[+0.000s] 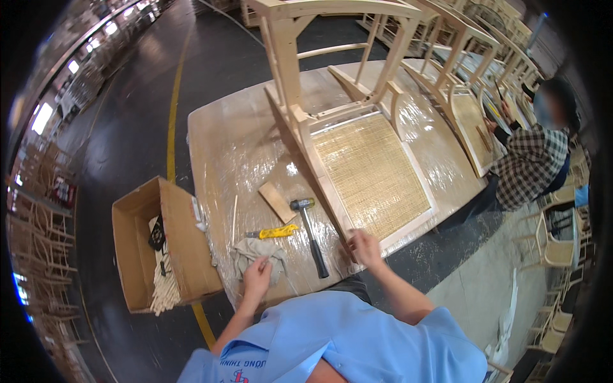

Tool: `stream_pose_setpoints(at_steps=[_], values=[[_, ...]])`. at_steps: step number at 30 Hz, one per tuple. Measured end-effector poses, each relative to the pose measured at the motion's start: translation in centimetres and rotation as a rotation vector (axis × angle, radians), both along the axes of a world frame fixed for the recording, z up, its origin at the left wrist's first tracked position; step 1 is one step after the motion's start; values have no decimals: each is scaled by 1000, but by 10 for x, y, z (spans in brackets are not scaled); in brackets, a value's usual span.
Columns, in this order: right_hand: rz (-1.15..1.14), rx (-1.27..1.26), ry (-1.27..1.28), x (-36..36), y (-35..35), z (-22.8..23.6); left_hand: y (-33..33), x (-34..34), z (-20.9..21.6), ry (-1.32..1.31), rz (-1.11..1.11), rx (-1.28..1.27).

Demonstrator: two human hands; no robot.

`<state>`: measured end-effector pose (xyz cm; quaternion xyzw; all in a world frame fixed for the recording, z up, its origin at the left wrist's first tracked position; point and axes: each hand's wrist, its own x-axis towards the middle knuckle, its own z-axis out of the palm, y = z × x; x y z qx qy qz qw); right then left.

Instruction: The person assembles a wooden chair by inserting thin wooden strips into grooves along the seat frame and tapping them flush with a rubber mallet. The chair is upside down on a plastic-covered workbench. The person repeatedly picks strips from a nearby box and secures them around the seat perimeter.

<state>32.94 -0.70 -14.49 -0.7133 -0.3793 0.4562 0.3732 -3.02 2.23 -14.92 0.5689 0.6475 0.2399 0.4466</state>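
Note:
A pale wooden chair frame [313, 159] lies on its back on the table, its legs pointing up and away. A woven cane panel [373, 175] fills its backrest. My right hand [365, 247] is at the near left corner of that backrest, fingers bent and drawn together; what they hold, if anything, is too small to make out. My left hand [257, 276] pinches the near edge of a crumpled grey cloth [246, 254]. Between my hands lies a hammer [309, 233] with a dark handle. Beside the cloth are a yellow utility knife [276, 232] and a small wood block [277, 202].
The table [220, 137] is covered in clear plastic film. A thin wooden strip [234, 217] lies near its left edge. Left of it stands an open cardboard box [191, 255] with pale sticks [165, 287]. At right, a co-worker [533, 156] handles another chair [469, 121].

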Motion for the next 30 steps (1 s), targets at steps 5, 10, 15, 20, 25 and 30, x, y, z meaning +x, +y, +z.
stream_pose_setpoints(at_steps=[5, 10, 15, 20, 25, 30], values=[[-403, 47, -671, 173, 10, 5, -19, -5, 25, 415, -86, 397], [-496, -141, -869, 271, 35, 4, -3, -2, 32, 489, -110, 205], [-283, -368, -746, 299, 38, -15, 10, -10, 21, 470, -115, 292], [-233, -301, -831, 282, 33, -13, 8, -10, 25, 384, 35, 324], [-92, -191, -1190, 204, 24, 5, -10, -2, 38, 243, 245, 179], [469, 299, -323, -20, 59, 7, -25, -3, 52, 139, 81, 218]])
